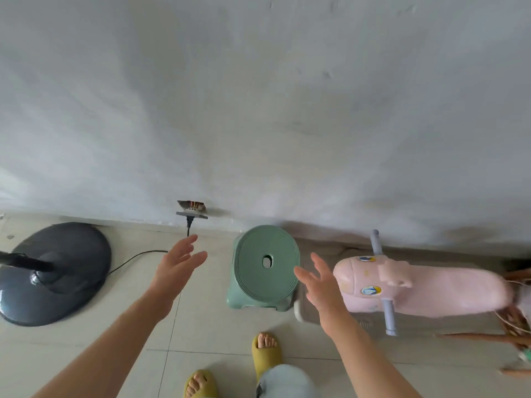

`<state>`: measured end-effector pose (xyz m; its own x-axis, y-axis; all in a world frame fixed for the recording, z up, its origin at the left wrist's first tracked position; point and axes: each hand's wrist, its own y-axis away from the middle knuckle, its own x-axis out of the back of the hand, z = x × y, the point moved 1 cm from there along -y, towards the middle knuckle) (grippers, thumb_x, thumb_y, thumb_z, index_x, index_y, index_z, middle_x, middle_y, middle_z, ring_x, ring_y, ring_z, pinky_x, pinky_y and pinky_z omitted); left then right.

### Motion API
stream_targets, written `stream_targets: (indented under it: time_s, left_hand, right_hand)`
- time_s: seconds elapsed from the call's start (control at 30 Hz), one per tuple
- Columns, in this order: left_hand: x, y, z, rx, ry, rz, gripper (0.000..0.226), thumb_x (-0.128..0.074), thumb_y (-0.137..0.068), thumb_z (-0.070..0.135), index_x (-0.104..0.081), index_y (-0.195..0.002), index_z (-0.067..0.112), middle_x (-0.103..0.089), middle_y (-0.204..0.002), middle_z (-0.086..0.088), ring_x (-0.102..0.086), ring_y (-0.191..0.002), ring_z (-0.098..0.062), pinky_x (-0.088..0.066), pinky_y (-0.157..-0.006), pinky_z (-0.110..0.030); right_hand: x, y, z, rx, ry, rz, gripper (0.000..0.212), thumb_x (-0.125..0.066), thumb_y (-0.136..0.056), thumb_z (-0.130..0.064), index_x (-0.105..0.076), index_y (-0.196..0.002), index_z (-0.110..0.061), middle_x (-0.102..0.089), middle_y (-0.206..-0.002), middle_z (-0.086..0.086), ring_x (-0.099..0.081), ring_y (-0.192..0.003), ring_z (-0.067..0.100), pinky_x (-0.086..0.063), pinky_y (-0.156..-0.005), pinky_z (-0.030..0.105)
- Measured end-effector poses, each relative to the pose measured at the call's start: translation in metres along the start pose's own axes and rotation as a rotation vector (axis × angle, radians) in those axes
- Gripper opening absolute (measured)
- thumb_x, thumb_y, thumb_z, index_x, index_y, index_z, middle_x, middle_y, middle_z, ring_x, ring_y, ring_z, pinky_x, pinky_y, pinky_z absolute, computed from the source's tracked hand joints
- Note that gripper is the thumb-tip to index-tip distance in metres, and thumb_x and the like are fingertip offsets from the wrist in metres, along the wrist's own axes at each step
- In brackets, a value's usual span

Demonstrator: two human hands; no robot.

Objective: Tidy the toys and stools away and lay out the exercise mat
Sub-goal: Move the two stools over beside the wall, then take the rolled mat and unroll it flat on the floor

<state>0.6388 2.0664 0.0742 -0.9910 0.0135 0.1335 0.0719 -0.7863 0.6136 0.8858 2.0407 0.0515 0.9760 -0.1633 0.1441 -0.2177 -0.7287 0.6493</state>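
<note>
The pink ride-on toy (425, 285) is the biggest thing on this stretch of floor, lying against the wall with its grey handlebar (383, 282) sticking out toward the walkway; a foot or shin could catch that bar, or the toy could roll if bumped, when the person steps in. To the far left stands the dark round base of a floor fan (54, 274), and its black cord (135, 258) trails across the tiles to a loose wall socket (192, 214) with bare wires showing, so a snag there could tug the plug or tip the fan. Between them sits the green plastic stool (265, 268), upright by the wall, with nothing touching it. The left hand (176, 264) and right hand (319, 285) hover on either side of it, fingers spread and empty; a one-sided grab on the smooth seat could let it slip onto the yellow-slippered feet (265, 353).
</note>
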Motion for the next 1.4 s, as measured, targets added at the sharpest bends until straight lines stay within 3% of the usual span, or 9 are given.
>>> stream_targets:
  time_s: [0.27,0.33,0.53,0.7,0.87,0.97,1.13,1.27,1.4]
  left_hand:
    - [0.03,0.081,0.073,-0.205,-0.008,-0.069,0.044,-0.067,-0.082,0.021,-0.052,-0.123,0.025,-0.051,-0.125,-0.006,-0.051,-0.108,-0.018,-0.037,-0.092,-0.034]
    - [0.033,0.097,0.089,-0.24,-0.031,-0.087,0.06,-0.068,-0.072,0.03,-0.05,-0.129,0.024,-0.051,-0.128,-0.006,-0.055,-0.1,-0.012,-0.037,-0.091,-0.033]
    - [0.033,0.14,0.129,-0.344,-0.033,-0.131,0.061,-0.069,-0.077,0.029,-0.045,-0.134,0.028,-0.047,-0.135,-0.008,-0.047,-0.12,-0.023,-0.038,-0.091,-0.034]
    - [0.027,0.17,0.137,-0.386,-0.039,-0.135,0.06,-0.069,-0.076,0.029,-0.048,-0.132,0.028,-0.048,-0.136,-0.008,-0.048,-0.115,-0.023,-0.04,-0.097,-0.039]
    - [0.011,0.203,0.128,-0.424,-0.031,-0.118,0.044,-0.057,-0.091,0.019,-0.047,-0.134,0.023,-0.048,-0.136,-0.01,-0.047,-0.115,-0.021,-0.037,-0.104,-0.043]
    - [-0.004,0.236,0.113,-0.444,-0.043,-0.134,0.048,-0.063,-0.087,0.023,-0.048,-0.133,0.024,-0.049,-0.134,-0.01,-0.048,-0.114,-0.021,-0.038,-0.103,-0.043]
    - [-0.055,0.303,0.075,-0.443,-0.039,-0.196,0.064,-0.068,-0.071,0.031,-0.049,-0.131,0.023,-0.05,-0.131,-0.01,-0.048,-0.111,-0.022,-0.038,-0.103,-0.043]
    - [-0.106,0.344,0.055,-0.445,-0.095,-0.28,0.069,-0.064,-0.065,0.035,-0.049,-0.131,0.023,-0.051,-0.132,-0.011,-0.048,-0.114,-0.023,-0.038,-0.097,-0.04]
    - [-0.164,0.378,0.061,-0.491,-0.168,-0.37,0.071,-0.059,-0.061,0.04,-0.049,-0.13,0.024,-0.05,-0.132,-0.009,-0.048,-0.115,-0.023,-0.038,-0.099,-0.04]
  right_hand:
    - [0.004,0.107,-0.047,0.149,-0.057,0.035,0.065,-0.064,-0.086,-0.025,-0.033,-0.143,-0.027,-0.037,-0.146,-0.001,-0.037,-0.132,0.013,-0.034,-0.109,0.042]
    - [0.011,0.127,-0.061,0.182,-0.081,0.058,0.067,-0.066,-0.084,-0.024,-0.033,-0.143,-0.026,-0.035,-0.147,0.001,-0.04,-0.126,0.015,-0.034,-0.11,0.042]
    - [0.044,0.177,-0.094,0.287,-0.089,0.143,0.059,-0.06,-0.088,-0.022,-0.035,-0.142,-0.025,-0.034,-0.146,-0.004,-0.039,-0.115,0.009,-0.032,-0.11,0.039]
    - [0.064,0.21,-0.099,0.337,-0.124,0.159,0.058,-0.058,-0.09,-0.017,-0.034,-0.143,-0.019,-0.033,-0.149,0.001,-0.037,-0.131,0.018,-0.032,-0.111,0.042]
    - [0.093,0.231,-0.081,0.367,-0.116,0.133,0.06,-0.06,-0.089,-0.02,-0.034,-0.142,-0.023,-0.032,-0.148,0.004,-0.037,-0.131,0.019,-0.031,-0.111,0.04]
    - [0.117,0.251,-0.062,0.355,-0.09,0.157,0.061,-0.063,-0.085,-0.028,-0.036,-0.14,-0.029,-0.048,-0.126,-0.003,-0.046,-0.117,0.017,-0.039,-0.106,0.045]
    - [0.18,0.303,-0.013,0.365,-0.049,0.169,0.059,-0.061,-0.086,-0.024,-0.037,-0.139,-0.027,-0.041,-0.128,-0.004,-0.047,-0.109,0.013,-0.042,-0.085,0.027]
    - [0.238,0.345,0.023,0.375,-0.121,0.207,0.063,-0.063,-0.087,-0.022,-0.033,-0.143,-0.019,-0.048,-0.113,-0.007,-0.045,-0.105,0.013,-0.041,-0.103,0.039]
    - [0.299,0.383,0.051,0.389,-0.219,0.317,0.064,-0.069,-0.081,-0.027,-0.041,-0.139,-0.025,-0.039,-0.137,-0.006,-0.041,-0.119,0.013,-0.043,-0.102,0.045]
